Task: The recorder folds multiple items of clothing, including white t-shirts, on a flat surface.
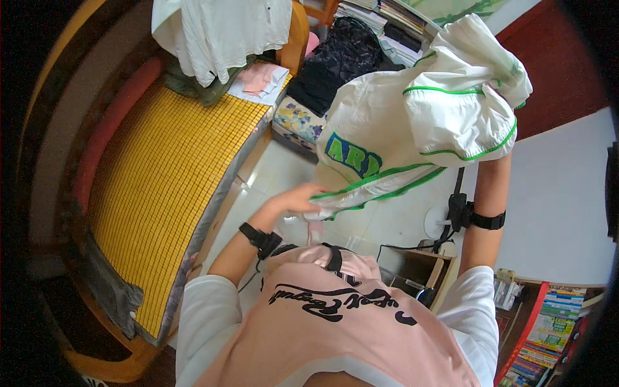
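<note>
A white jacket (pixel 380 109) with green piping and a blue-green lettered patch hangs raised in front of me, over the pale tiled floor. At its lower left edge, my left hand (pixel 302 197) has its fingers closed on the green-trimmed border. My right forearm (pixel 493 184) reaches up on the right, and bunched white fabric covers the hand at its end. Whether the fingers of that hand are closed is hidden behind the jacket. Both wrists wear black straps.
On the left stands a bed with a yellow woven mat (pixel 174 174). A white shirt (pixel 222 35) and a pink cloth (pixel 256 79) lie at its far end. Beyond are a black lacy garment (pixel 342 61) and stacked books (pixel 409 22). A bookshelf (pixel 538 335) stands at lower right.
</note>
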Action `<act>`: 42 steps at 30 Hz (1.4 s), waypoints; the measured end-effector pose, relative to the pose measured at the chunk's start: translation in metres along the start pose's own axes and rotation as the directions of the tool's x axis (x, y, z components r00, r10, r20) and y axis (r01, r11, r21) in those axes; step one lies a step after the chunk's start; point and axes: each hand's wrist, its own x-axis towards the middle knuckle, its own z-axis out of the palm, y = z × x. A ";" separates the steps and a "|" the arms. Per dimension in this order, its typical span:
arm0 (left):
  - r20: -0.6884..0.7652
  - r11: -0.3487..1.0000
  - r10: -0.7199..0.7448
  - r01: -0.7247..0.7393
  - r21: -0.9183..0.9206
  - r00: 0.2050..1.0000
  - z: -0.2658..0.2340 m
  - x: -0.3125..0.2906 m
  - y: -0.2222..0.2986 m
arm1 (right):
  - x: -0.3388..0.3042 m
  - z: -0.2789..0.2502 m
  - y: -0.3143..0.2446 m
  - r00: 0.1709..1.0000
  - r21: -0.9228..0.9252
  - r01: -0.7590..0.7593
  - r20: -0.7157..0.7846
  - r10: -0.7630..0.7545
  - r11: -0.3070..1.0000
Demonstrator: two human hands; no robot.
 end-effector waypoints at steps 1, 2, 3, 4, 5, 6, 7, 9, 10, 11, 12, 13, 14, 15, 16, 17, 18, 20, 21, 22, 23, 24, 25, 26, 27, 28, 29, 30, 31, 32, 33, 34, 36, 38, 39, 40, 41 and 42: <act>0.092 0.979 -0.196 0.201 -0.044 0.976 -0.015 -0.005 -0.009 | -0.005 0.004 -0.002 0.999 0.070 -0.036 0.007 0.036 0.997; 0.044 0.930 -0.366 0.365 0.039 0.929 -0.031 -0.002 -0.018 | -0.007 0.005 -0.002 1.000 0.013 0.005 -0.026 -0.004 1.000; -0.019 0.848 -0.519 0.518 0.113 0.855 -0.048 0.004 -0.027 | -0.008 0.006 -0.003 1.000 0.011 0.008 -0.030 -0.008 1.000; -0.181 0.882 -0.436 0.459 0.110 0.881 -0.066 0.008 -0.031 | -0.007 0.006 -0.003 0.998 0.043 -0.026 -0.048 0.028 0.999; -0.331 0.914 -0.333 0.389 0.118 0.883 -0.082 0.017 -0.029 | -0.009 0.007 -0.006 0.996 0.071 -0.053 -0.074 0.058 0.996; -0.409 0.935 -0.299 0.351 0.056 0.862 -0.094 0.023 -0.024 | -0.016 0.019 -0.006 0.992 0.068 -0.050 -0.109 0.057 0.996; -0.482 0.955 -0.260 0.296 -0.002 0.837 -0.104 0.033 -0.017 | -0.018 0.017 -0.007 0.992 0.064 -0.045 -0.118 0.052 0.997; -0.492 0.972 -0.186 0.231 0.031 0.851 -0.115 0.054 -0.001 | -0.021 0.011 -0.008 0.989 0.069 -0.059 -0.131 0.068 0.996; -0.510 0.982 -0.117 0.174 0.066 0.852 -0.116 0.062 0.004 | -0.024 0.014 -0.008 0.987 0.059 -0.035 -0.153 0.044 0.998; -0.506 0.983 -0.113 0.169 0.066 0.855 -0.115 0.070 0.010 | -0.024 0.006 -0.007 0.987 0.057 -0.031 -0.158 0.040 0.998; -0.575 0.981 -0.052 0.150 0.124 0.816 -0.112 0.075 0.015 | -0.025 -0.004 -0.007 1.000 0.059 -0.016 -0.013 0.017 0.998; -0.636 0.974 0.011 0.136 0.182 0.771 -0.108 0.081 0.019 | -0.026 -0.011 -0.007 0.991 0.063 -0.001 0.131 -0.007 0.998; -0.710 0.967 0.088 0.110 0.229 0.699 -0.102 0.087 0.019 | -0.029 -0.017 -0.010 0.999 0.018 -0.032 0.001 0.032 0.999; -0.706 0.968 0.087 0.108 0.226 0.703 -0.099 0.088 0.013 | -0.032 -0.010 -0.014 0.999 0.017 -0.033 -0.006 0.033 0.999; -0.617 0.936 0.066 0.165 0.310 0.784 -0.099 0.087 0.003 | -0.033 0.004 -0.016 0.995 -0.014 -0.051 -0.088 0.050 0.999; -0.522 0.894 0.031 0.210 0.396 0.853 -0.100 0.086 -0.008 | -0.035 0.012 -0.016 0.983 -0.043 -0.072 -0.170 0.064 0.996; -0.610 0.926 0.071 0.175 0.335 0.789 -0.107 0.090 -0.014 | -0.031 0.001 -0.017 0.984 -0.050 -0.087 -0.160 0.078 0.995; -0.718 0.928 -0.007 0.272 0.255 0.696 -0.112 0.086 -0.025 | -0.028 -0.011 -0.012 0.991 -0.044 -0.019 -0.130 0.013 0.999; -0.807 0.919 -0.089 0.361 0.160 0.583 -0.114 0.087 -0.023 | -0.023 -0.022 -0.011 0.996 0.008 -0.011 -0.093 0.012 1.000; -0.799 0.921 -0.089 0.355 0.162 0.595 -0.114 0.086 -0.020 | -0.019 -0.031 -0.011 1.000 -0.012 -0.016 -0.002 0.016 1.000; -0.797 0.953 -0.015 0.251 0.171 0.603 -0.113 0.085 -0.016 | -0.023 -0.039 -0.009 1.000 -0.013 -0.015 -0.016 0.015 1.000; -0.800 0.972 0.061 0.147 0.183 0.597 -0.112 0.080 -0.015 | -0.028 -0.033 -0.007 0.996 -0.081 0.056 -0.060 -0.061 0.995; -0.796 0.972 0.063 0.145 0.187 0.601 -0.108 0.075 -0.014 | -0.032 -0.026 -0.004 0.986 -0.151 0.122 -0.098 -0.138 0.981; -0.788 0.973 0.044 0.153 0.174 0.614 -0.103 0.070 -0.014 | -0.033 -0.020 -0.002 0.975 -0.137 0.122 -0.167 -0.145 0.983; -0.777 0.974 0.023 0.160 0.158 0.629 -0.099 0.067 -0.008 | -0.034 -0.016 0.000 0.974 -0.138 0.123 -0.175 -0.147 0.983; -0.758 0.958 0.062 0.175 0.228 0.649 -0.096 0.064 -0.003 | -0.035 -0.011 0.002 0.966 -0.249 0.143 -0.176 -0.190 0.958; -0.753 0.958 0.064 0.171 0.230 0.655 -0.090 0.064 0.003 | -0.035 -0.004 0.004 0.958 -0.357 0.159 -0.171 -0.232 0.920; -0.821 0.986 -0.052 0.157 0.047 0.569 -0.082 0.065 0.012 | -0.036 0.013 0.007 0.948 -0.336 0.161 -0.209 -0.240 0.928; -0.858 0.983 -0.177 0.123 -0.133 0.482 -0.071 0.064 0.021 | -0.036 0.021 0.011 0.937 -0.227 0.118 -0.298 -0.184 0.967; -0.821 0.969 -0.245 0.117 -0.216 0.515 -0.059 0.062 0.028 | -0.035 0.027 0.015 0.944 -0.241 0.154 -0.251 -0.215 0.958; -0.772 0.970 -0.245 0.137 -0.203 0.587 -0.045 0.063 0.040 | -0.033 0.030 0.018 0.948 -0.256 0.190 -0.203 -0.245 0.948; -0.719 0.970 -0.245 0.157 -0.188 0.650 -0.035 0.062 0.048 | -0.030 0.033 0.023 0.950 -0.282 0.164 -0.213 -0.228 0.945; -0.582 0.994 -0.066 0.102 0.030 0.810 -0.021 0.058 0.041 | -0.027 0.051 0.033 0.948 -0.237 0.233 -0.162 -0.275 0.943; -0.543 0.994 -0.080 0.110 0.023 0.836 -0.014 0.060 0.044 | -0.025 0.061 0.042 0.894 -0.423 0.382 -0.057 -0.445 0.822; -0.590 0.994 -0.025 0.081 0.069 0.807 -0.013 0.062 0.044 | -0.022 0.065 0.044 0.934 -0.310 0.266 -0.150 -0.324 0.913; -0.634 0.992 0.033 0.054 0.118 0.773 -0.012 0.063 0.044 | -0.021 0.070 0.047 0.935 -0.309 0.249 -0.170 -0.311 0.918; -0.637 0.991 0.034 0.056 0.120 0.770 -0.012 0.062 0.043 | -0.020 0.073 0.051 0.935 -0.308 0.232 -0.190 -0.298 0.923; -0.620 0.994 -0.096 0.108 -0.018 0.779 -0.012 0.060 0.046 | -0.019 0.073 0.050 0.953 -0.385 0.162 -0.179 -0.245 0.909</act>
